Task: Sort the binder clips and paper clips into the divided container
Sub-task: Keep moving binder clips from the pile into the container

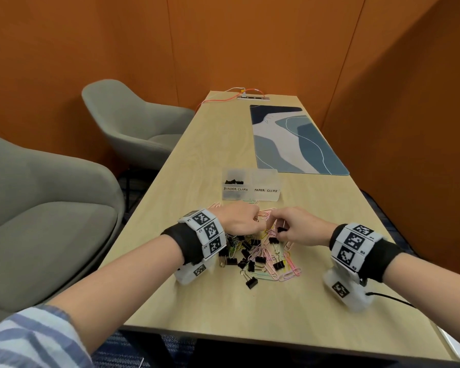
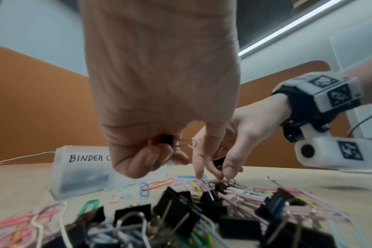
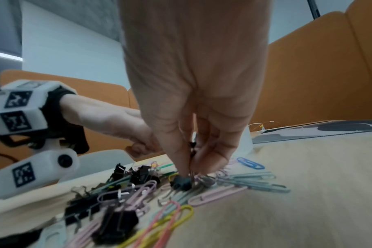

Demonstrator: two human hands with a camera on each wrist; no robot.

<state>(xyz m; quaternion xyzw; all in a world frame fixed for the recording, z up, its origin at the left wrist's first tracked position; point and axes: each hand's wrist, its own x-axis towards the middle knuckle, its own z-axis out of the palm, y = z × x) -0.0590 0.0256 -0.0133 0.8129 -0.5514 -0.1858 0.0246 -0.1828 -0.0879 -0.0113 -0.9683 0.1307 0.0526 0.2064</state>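
A mixed pile of black binder clips [image 1: 250, 261] and coloured paper clips [image 1: 290, 270] lies on the wooden table [image 1: 329, 235]. Just beyond it stands the frosted divided container [image 1: 266, 199], labelled BINDER CLIPS on the left and PAPER CLIPS on the right. A few binder clips [image 1: 233, 181] lie in its left compartment. My left hand [image 1: 258, 221] hovers over the pile's far edge, fingers curled round a black binder clip [image 2: 167, 141]. My right hand [image 1: 282, 232] reaches down into the pile beside it. It pinches the wire handle of a binder clip [image 3: 182, 182] and keeps another clip [image 2: 219, 162] in its fingers.
Two grey armchairs [image 1: 133, 120] stand left of the table. A blue patterned desk mat [image 1: 295, 139] lies beyond the container on the right. A power strip with an orange cable [image 1: 252, 96] sits at the far end. The table's near edge [image 1: 250, 338] is close to me.
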